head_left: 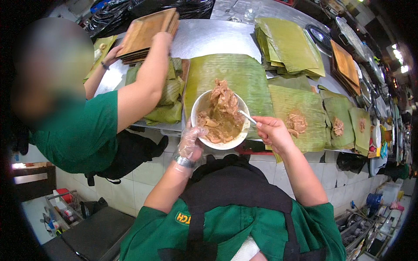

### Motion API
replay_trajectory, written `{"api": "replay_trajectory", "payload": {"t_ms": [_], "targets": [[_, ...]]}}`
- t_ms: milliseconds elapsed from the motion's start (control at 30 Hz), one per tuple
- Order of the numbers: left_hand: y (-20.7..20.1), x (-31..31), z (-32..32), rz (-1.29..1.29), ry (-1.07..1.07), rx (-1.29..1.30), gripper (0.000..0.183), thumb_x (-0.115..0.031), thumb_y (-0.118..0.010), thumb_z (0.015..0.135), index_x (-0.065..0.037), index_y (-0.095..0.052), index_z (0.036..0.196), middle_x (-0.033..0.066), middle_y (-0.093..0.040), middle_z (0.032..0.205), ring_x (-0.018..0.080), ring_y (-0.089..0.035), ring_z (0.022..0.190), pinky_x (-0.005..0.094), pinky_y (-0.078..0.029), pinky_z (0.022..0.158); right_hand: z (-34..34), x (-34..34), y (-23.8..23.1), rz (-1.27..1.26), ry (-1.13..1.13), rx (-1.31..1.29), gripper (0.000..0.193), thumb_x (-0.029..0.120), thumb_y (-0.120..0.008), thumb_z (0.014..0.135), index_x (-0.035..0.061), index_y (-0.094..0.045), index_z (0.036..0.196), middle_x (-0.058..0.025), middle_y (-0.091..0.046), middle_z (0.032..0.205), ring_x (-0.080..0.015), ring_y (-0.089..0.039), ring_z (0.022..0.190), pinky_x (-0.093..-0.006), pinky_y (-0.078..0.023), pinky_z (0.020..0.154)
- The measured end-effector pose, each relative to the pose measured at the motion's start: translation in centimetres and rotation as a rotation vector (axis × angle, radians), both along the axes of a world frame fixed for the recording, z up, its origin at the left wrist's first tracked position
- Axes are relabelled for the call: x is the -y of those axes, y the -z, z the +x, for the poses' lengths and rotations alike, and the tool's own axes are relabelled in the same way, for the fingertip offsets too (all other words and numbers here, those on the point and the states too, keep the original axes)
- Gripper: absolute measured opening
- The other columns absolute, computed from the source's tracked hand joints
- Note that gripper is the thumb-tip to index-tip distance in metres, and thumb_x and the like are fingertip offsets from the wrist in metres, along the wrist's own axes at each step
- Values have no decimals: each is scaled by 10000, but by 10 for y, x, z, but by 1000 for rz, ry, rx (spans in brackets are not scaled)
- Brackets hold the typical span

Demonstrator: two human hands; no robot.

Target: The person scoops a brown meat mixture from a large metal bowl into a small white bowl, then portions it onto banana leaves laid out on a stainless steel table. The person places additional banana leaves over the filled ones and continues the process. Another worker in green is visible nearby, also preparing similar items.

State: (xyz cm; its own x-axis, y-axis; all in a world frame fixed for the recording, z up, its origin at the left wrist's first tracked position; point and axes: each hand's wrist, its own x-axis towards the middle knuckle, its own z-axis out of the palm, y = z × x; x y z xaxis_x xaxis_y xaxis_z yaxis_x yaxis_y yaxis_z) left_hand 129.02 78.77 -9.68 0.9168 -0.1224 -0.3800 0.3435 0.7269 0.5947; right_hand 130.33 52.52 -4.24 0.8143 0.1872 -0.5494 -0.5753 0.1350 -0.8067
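Observation:
My left hand [191,142], in a clear plastic glove, grips the left side of a white bowl [221,146]. Chunky brown meat filling [217,130] in sauce partly fills it. My right hand [276,134], which looks bare, is closed around the handle of a metal spoon [247,116]. A heaped lump of filling [223,98] sits over the bowl at the spoon's end, hiding its head. Behind the bowl, a wide green banana leaf [235,67] lies flat on the table. Right of my hand, another leaf [307,100] carries a mound of filling [297,123].
Further right, smaller leaves [337,108] hold filling. A leaf stack [285,43] and brown boards [346,65] stand at the back of the metal table [200,37]. At left, a co-worker [82,130] holds stacked wooden boards [148,32] above folded leaves [167,98].

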Motion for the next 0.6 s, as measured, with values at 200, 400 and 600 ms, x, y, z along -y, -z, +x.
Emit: {"api": "replay_trajectory", "payload": {"t_ms": [200, 400, 600], "targets": [[8, -9, 4, 56, -11, 35, 665, -54, -545, 708, 24, -382, 1347, 180, -512, 1280, 304, -530, 1168, 432, -435, 1019, 38, 27, 5, -93, 55, 73, 287, 79, -534, 920, -14, -599, 1184, 42, -434, 580, -30, -333, 453, -193, -257, 389], [5, -31, -18, -65, -30, -35, 701, -35, -533, 698, 1, -361, 1377, 160, -487, 1321, 288, -498, 1205, 419, -414, 1038, 84, 35, 40, -961, -136, 561, 257, 119, -555, 874, 22, -669, 1083, -169, -684, 806, -268, -651, 683, -333, -502, 636], [-6, -53, -39, -41, -63, -25, 738, -99, -626, 657, 45, -385, 1339, 184, -510, 1295, 319, -527, 1179, 445, -438, 1015, 101, 39, 43, -966, -83, 592, 244, 112, -560, 865, 19, -674, 1059, -206, -683, 910, -297, -672, 826, -355, -507, 744]]}}
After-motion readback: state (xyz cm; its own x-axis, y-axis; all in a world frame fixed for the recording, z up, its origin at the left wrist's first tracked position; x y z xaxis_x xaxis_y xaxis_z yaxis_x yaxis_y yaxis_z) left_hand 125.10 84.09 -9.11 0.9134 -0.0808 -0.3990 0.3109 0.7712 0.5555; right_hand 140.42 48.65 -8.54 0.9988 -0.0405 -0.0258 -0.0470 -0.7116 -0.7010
